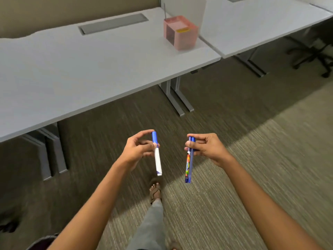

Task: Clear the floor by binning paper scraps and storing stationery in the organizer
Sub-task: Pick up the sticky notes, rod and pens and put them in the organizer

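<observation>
1. Left hand (137,150): fingers pinch a blue-capped white marker (156,153), held upright above the carpet, well short of the pink organizer (180,32).
2. Right hand (207,147): fingers clasp two blue pens (189,159) together, upright.
3. Organizer: stands on the white tabletop (90,69), near its far right corner.

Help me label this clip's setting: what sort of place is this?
Probably an office: long white desks with cable hatches, a wheeled chair base and low-pile carpet. A pink organizer stands on the desk.
</observation>
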The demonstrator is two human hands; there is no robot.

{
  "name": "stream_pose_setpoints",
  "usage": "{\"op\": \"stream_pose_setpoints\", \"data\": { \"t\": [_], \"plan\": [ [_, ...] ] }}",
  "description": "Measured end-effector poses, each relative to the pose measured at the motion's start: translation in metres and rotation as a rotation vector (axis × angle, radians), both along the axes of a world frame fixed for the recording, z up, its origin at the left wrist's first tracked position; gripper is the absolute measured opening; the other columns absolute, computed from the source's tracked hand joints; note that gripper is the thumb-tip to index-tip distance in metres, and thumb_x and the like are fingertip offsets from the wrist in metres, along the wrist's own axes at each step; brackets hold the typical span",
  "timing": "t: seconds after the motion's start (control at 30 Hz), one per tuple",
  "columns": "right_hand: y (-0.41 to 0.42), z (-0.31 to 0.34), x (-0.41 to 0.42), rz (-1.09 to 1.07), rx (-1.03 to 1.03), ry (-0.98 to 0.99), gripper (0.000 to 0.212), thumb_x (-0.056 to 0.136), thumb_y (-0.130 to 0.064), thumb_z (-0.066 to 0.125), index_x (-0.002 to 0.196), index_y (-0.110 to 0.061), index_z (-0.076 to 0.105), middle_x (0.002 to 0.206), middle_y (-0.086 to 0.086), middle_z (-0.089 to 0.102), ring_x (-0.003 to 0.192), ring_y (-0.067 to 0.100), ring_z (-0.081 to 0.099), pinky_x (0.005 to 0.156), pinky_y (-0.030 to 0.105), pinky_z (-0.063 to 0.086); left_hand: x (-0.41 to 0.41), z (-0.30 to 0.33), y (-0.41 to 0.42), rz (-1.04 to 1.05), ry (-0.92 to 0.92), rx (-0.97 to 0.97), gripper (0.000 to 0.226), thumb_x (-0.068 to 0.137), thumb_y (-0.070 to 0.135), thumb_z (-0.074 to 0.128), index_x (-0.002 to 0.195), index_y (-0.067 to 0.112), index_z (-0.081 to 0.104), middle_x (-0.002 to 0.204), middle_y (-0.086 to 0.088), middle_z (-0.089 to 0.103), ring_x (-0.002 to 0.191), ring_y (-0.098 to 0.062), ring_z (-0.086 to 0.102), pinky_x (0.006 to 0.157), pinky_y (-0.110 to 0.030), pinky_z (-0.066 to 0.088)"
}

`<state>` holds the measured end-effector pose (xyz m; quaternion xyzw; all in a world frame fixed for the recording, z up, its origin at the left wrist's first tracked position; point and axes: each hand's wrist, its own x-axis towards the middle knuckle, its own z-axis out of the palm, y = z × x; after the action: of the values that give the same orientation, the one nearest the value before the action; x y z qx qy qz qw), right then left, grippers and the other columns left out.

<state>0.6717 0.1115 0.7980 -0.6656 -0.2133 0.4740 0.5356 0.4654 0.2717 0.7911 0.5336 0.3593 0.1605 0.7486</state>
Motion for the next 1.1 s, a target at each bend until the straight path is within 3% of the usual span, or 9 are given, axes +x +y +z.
{"op": "stream_pose_setpoints", "data": {
  "t": [0.23, 0.37, 0.63, 0.83, 0.97, 1.1],
  "plan": [
    [0.098, 0.011, 0.094, -0.034, -0.048, 0.02, 0.04, 0.08, -0.004, 0.075, 0.119, -0.003, 0.064, 0.094, 0.019, 0.075, 0.089, 0.031, 0.073, 0.072, 0.037, 0.062, 0.111, 0.016, 0.113, -0.041, 0.042, -0.004, 0.047, 0.081, -0.007, 0.065, 0.12, 0.018, 0.06, 0.09, -0.019, 0.073, 0.089, -0.029, 0.071, 0.079, -0.039, 0.059],
    [0.154, 0.035, 0.143, -0.081, -0.014, 0.01, 0.041, 0.08, -0.005, 0.075, 0.12, -0.003, 0.064, 0.094, 0.017, 0.075, 0.088, 0.029, 0.074, 0.064, 0.027, 0.059, 0.175, 0.042, 0.172, -0.104, 0.04, 0.068, 0.048, 0.079, -0.007, 0.067, 0.12, 0.018, 0.061, 0.092, -0.019, 0.073, 0.092, -0.028, 0.071, 0.078, -0.038, 0.059],
    [0.256, 0.069, 0.24, -0.04, 0.011, -0.02, 0.039, 0.081, -0.006, 0.072, 0.118, -0.008, 0.063, 0.096, 0.013, 0.075, 0.089, 0.024, 0.074, 0.066, 0.025, 0.058, 0.285, 0.071, 0.257, -0.119, 0.064, 0.132, 0.048, 0.08, -0.002, 0.068, 0.121, 0.021, 0.06, 0.093, -0.013, 0.074, 0.089, -0.027, 0.071, 0.072, -0.034, 0.059],
    [0.339, 0.072, 0.341, 0.067, -0.002, -0.069, 0.035, 0.082, -0.006, 0.071, 0.116, -0.009, 0.066, 0.099, 0.011, 0.075, 0.091, 0.023, 0.074, 0.078, 0.035, 0.06, 0.373, 0.075, 0.318, -0.05, 0.073, 0.17, 0.045, 0.083, 0.0, 0.066, 0.123, 0.016, 0.056, 0.093, -0.013, 0.074, 0.085, -0.026, 0.072, 0.069, -0.032, 0.059],
    [0.398, 0.083, 0.422, 0.148, -0.001, -0.12, 0.032, 0.083, -0.008, 0.072, 0.114, -0.004, 0.067, 0.094, 0.014, 0.076, 0.088, 0.025, 0.074, 0.075, 0.033, 0.061, 0.438, 0.084, 0.36, 0.036, 0.11, 0.151, 0.043, 0.082, 0.0, 0.065, 0.121, 0.017, 0.055, 0.094, -0.015, 0.073, 0.087, -0.029, 0.071, 0.072, -0.034, 0.06],
    [0.448, 0.105, 0.501, 0.201, 0.021, -0.215, 0.034, 0.081, -0.011, 0.073, 0.114, -0.005, 0.068, 0.093, 0.015, 0.076, 0.085, 0.027, 0.074, 0.08, 0.042, 0.06, 0.501, 0.106, 0.404, 0.109, 0.075, 0.157, 0.041, 0.081, -0.004, 0.064, 0.113, 0.019, 0.058, 0.091, -0.017, 0.074, 0.085, -0.029, 0.071, 0.062, -0.028, 0.057]
  ]
}}
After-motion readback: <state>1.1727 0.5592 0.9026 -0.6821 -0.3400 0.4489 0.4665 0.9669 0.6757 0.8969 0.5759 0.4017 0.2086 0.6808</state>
